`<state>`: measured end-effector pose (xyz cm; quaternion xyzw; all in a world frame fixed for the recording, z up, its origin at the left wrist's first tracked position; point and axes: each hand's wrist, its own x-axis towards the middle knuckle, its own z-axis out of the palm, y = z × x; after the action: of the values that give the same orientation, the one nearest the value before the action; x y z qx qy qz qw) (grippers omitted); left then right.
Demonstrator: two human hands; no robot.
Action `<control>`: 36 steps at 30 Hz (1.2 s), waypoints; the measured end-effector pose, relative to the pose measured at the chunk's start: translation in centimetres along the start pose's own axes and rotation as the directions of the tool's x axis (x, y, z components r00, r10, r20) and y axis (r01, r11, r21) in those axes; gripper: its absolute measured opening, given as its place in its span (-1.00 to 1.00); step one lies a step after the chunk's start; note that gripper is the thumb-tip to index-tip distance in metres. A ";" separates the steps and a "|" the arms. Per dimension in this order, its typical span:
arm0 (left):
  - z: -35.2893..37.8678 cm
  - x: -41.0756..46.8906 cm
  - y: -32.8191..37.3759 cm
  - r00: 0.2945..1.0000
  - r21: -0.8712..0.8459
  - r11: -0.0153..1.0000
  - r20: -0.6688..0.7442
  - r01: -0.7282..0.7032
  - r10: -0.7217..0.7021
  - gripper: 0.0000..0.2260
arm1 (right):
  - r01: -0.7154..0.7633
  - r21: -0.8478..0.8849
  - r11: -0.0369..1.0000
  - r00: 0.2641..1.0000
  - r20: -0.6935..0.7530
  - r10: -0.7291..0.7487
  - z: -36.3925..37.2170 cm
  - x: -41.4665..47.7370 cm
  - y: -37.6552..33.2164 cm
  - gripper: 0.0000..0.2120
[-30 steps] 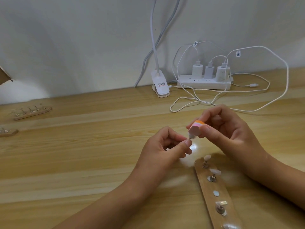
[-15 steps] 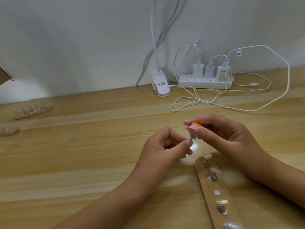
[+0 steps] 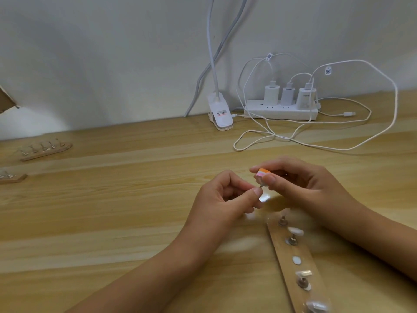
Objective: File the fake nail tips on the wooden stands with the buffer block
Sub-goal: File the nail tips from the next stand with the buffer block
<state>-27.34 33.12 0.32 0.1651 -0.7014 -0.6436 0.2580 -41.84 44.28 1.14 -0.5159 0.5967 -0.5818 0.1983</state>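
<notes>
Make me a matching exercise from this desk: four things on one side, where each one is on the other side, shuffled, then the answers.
Things:
1 buffer block
2 power strip
3 nearest wooden stand
4 clip lamp base

Places:
A at the wall, gooseneck rising out of view
B lying flat at the near right of the table
C pinched in the right hand
D at the wall, three chargers plugged in

Pairs: 1-C, 2-D, 3-B, 4-A

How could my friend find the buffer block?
Look at the middle of the wooden table, in front of the white power strip. The right hand pinches the buffer block. It is the only orange-and-pink thing there.
</notes>
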 end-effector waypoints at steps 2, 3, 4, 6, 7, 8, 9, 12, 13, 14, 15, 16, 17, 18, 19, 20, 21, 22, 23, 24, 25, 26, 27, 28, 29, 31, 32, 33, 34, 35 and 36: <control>0.0 0.0 0.0 1.000 -0.013 1.000 -0.008 0.005 -0.005 -0.83 | 0.039 -0.011 0.999 0.999 -0.019 -0.039 -0.1 -0.1 0.0 -0.79; 0.0 0.0 0.0 1.000 -0.017 1.000 -0.013 0.009 -0.009 -0.85 | 0.054 -0.019 0.998 0.998 -0.021 -0.055 0.0 -0.1 -0.1 -0.78; 0.0 0.1 0.0 1.000 -0.016 1.000 -0.014 0.012 -0.013 -0.85 | 0.050 -0.018 0.999 0.999 -0.013 -0.050 0.0 -0.1 -0.1 -0.78; 0.0 0.0 0.0 1.000 -0.017 1.000 -0.010 0.008 -0.008 -0.86 | -0.004 0.022 1.000 1.000 0.006 0.004 0.0 0.0 0.0 -0.79; 0.1 0.0 0.0 1.000 -0.022 1.000 -0.010 0.005 -0.005 -0.86 | -0.006 0.029 1.000 1.000 -0.001 0.006 0.0 0.0 0.0 -0.79; 0.1 0.0 0.1 1.000 -0.028 1.000 -0.013 0.005 -0.005 -0.86 | 0.016 0.017 1.000 1.000 -0.014 -0.016 -0.1 0.0 0.1 -0.78; 0.1 0.0 0.1 1.000 -0.032 0.999 -0.016 0.006 -0.007 -0.86 | 0.037 0.009 0.999 0.999 -0.018 -0.037 -0.1 0.0 0.0 -0.77; 0.0 0.0 0.1 1.000 -0.021 1.000 -0.013 0.004 -0.005 -0.84 | -0.014 0.023 1.000 1.000 0.024 0.014 -0.1 0.1 0.1 -0.80; 0.1 0.0 0.1 1.000 -0.018 1.000 -0.012 0.003 -0.003 -0.84 | -0.026 0.023 0.999 0.999 0.023 0.025 -0.1 0.1 0.2 -0.79; 0.1 0.0 0.1 1.000 -0.018 1.000 -0.011 0.003 -0.004 -0.84 | -0.008 0.013 1.000 1.000 0.005 0.008 -0.1 0.1 0.3 -0.79; 0.1 0.0 0.1 1.000 -0.019 1.000 -0.010 0.007 -0.007 -0.83 | 0.025 -0.004 1.000 1.000 -0.010 -0.025 -0.1 0.1 0.2 -0.78; 0.0 0.0 0.1 1.000 -0.015 1.000 -0.007 0.011 -0.011 -0.81 | 0.052 -0.014 0.999 0.999 -0.012 -0.052 -0.1 0.0 0.1 -0.77; 0.0 0.0 0.1 1.000 -0.008 1.000 -0.004 0.014 -0.014 -0.79 | 0.057 -0.015 0.998 0.998 -0.002 -0.057 -0.1 0.0 0.2 -0.77; 0.0 0.0 0.1 1.000 -0.004 1.000 -0.002 0.014 -0.014 -0.78 | 0.037 -0.001 0.999 0.999 0.009 -0.037 -0.2 0.0 0.2 -0.79; 0.0 0.0 0.1 1.000 -0.003 1.000 -0.001 0.012 -0.012 -0.77 | 0.014 0.013 1.000 1.000 0.020 -0.014 -0.2 0.0 0.2 -0.80; 0.0 0.0 0.1 1.000 -0.002 1.000 -0.001 0.010 -0.010 -0.76 | 0.016 0.014 1.000 1.000 0.021 -0.017 -0.3 0.0 0.3 -0.80; 0.0 0.0 0.2 1.000 0.000 1.000 -0.001 0.010 -0.010 -0.76 | 0.049 -0.001 0.999 0.999 0.011 -0.049 -0.3 0.0 0.3 -0.81; 0.0 0.0 0.2 1.000 0.002 1.000 -0.002 0.010 -0.010 -0.75 | 0.090 -0.024 0.996 0.996 0.004 -0.090 -0.2 0.0 0.3 -0.83; 0.0 0.0 0.2 1.000 0.003 1.000 -0.003 0.011 -0.011 -0.75 | 0.114 -0.036 0.993 0.993 0.006 -0.114 -0.2 -0.1 0.2 -0.85; 0.0 0.0 0.1 1.000 0.007 1.000 -0.002 0.011 -0.010 -0.75 | 0.111 -0.033 0.993 0.994 0.012 -0.111 -0.2 -0.1 0.2 -0.86; 0.0 0.0 0.1 1.000 0.016 1.000 0.001 0.009 -0.009 -0.75 | 0.084 -0.015 0.996 0.996 0.018 -0.084 -0.2 0.0 0.3 -0.87; 0.1 0.0 0.0 1.000 0.025 1.000 0.005 0.007 -0.008 -0.75 | 0.056 0.002 0.998 0.998 0.021 -0.056 -0.3 0.0 0.3 -0.87; 0.1 0.0 0.0 1.000 0.031 1.000 0.010 0.005 -0.005 -0.76 | 0.043 0.011 0.999 0.999 0.016 -0.043 -0.3 0.0 0.4 -0.87; 0.1 0.0 0.0 1.000 0.035 0.999 0.013 0.002 -0.003 -0.77 | 0.046 0.013 0.999 0.999 0.008 -0.046 -0.3 0.0 0.4 -0.87; 0.1 0.0 0.0 1.000 0.037 0.999 0.013 -0.001 0.000 -0.79 | 0.055 0.016 0.998 0.999 0.002 -0.055 -0.3 0.0 0.3 -0.85; 0.1 0.0 0.0 1.000 0.037 0.999 0.012 -0.003 0.002 -0.84 | 0.049 0.029 0.998 0.999 0.004 -0.049 -0.2 -0.1 0.1 -0.84; 0.1 0.0 0.0 1.000 0.038 0.999 0.015 0.000 0.000 -0.87 | 0.042 0.033 0.999 0.999 0.005 -0.042 -0.2 -0.1 0.2 -0.83; 0.1 0.1 0.0 1.000 0.041 0.999 0.018 0.004 -0.004 -0.89 | 0.038 0.033 0.999 0.999 0.003 -0.038 -0.3 -0.1 0.2 -0.81; 0.0 0.1 0.0 1.000 0.044 0.999 0.018 0.007 -0.008 -0.91 | 0.044 0.034 0.998 0.999 -0.001 -0.044 -0.3 -0.1 0.2 -0.80; 0.0 0.1 -0.1 1.000 0.044 0.999 0.016 0.011 -0.011 -0.92 | 0.061 0.032 0.998 0.998 -0.006 -0.061 -0.3 -0.1 0.2 -0.81; 0.0 0.1 -0.1 1.000 0.043 0.999 0.014 0.013 -0.014 -0.93 | 0.087 0.029 0.996 0.996 -0.011 -0.086 -0.3 -0.1 0.1 -0.83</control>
<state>-27.46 33.05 0.23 0.1706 -0.7158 -0.6312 0.2452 -42.03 44.51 1.08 -0.5355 0.5662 -0.6010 0.1775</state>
